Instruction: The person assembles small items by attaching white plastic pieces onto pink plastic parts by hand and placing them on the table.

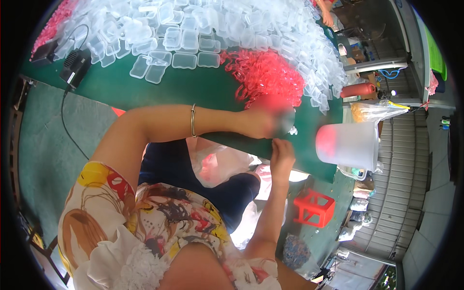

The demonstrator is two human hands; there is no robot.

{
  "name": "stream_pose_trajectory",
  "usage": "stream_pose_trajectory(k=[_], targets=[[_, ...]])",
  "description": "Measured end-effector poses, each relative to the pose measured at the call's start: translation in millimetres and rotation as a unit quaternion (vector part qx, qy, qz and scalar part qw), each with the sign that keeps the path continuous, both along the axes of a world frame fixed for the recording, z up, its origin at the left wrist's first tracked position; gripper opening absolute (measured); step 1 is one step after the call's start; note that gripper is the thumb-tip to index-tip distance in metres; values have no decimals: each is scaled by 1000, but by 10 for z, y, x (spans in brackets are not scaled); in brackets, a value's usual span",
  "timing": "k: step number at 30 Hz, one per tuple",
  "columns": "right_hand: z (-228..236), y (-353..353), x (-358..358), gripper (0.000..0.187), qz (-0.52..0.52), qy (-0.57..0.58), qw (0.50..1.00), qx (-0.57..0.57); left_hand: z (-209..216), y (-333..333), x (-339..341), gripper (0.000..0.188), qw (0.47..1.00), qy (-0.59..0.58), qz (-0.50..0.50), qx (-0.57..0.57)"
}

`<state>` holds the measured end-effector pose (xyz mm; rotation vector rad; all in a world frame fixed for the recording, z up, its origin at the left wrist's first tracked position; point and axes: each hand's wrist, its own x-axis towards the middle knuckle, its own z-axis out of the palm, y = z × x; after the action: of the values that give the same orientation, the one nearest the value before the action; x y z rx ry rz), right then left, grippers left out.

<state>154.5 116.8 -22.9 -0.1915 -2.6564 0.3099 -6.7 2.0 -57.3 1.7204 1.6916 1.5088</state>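
- The left hand (263, 121) is reaching across the front of the green surface (159, 95), probably because the loose red plastic pieces (263, 72) are lying heaped just beyond it
- A blur is covering its fingers, so I cannot tell whether they are spreading or pinching anything
- The right hand (282, 153) is meeting it at the surface's near edge, fingers bunching together; whether they are gripping something small is not showing
- Small white bits (293, 130) are lying just beside the blur, within easy reach of both hands
- The clear plastic boxes (183, 41) are spreading behind the red heap, seemingly leaving the front strip for handwork
- The translucent bucket (357, 145) is standing to the right, showing red inside, conveniently near the right hand
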Motion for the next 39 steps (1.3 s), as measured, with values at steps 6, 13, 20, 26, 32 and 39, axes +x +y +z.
stream_pose_trajectory(k=[6,13,20,26,32,39], targets=[[-60,10,-44,8,7,36,999,1,-17,8,-3,19,1000,-18,8,7],[-30,-25,-98,5,-15,88,992,-91,-3,-7,7,19,1000,-2,14,4],[75,-97,-232,9,-33,16,993,-108,-10,-22,20,19,1000,-16,14,-10],[101,42,-276,12,-11,-59,995,-75,43,-4,27,18,1000,9,9,-11],[39,103,-266,8,31,-49,986,-155,10,-35,44,16,1000,-14,10,-6],[75,353,-433,12,-21,-13,995,92,2,15,15,15,1000,-20,15,-19]])
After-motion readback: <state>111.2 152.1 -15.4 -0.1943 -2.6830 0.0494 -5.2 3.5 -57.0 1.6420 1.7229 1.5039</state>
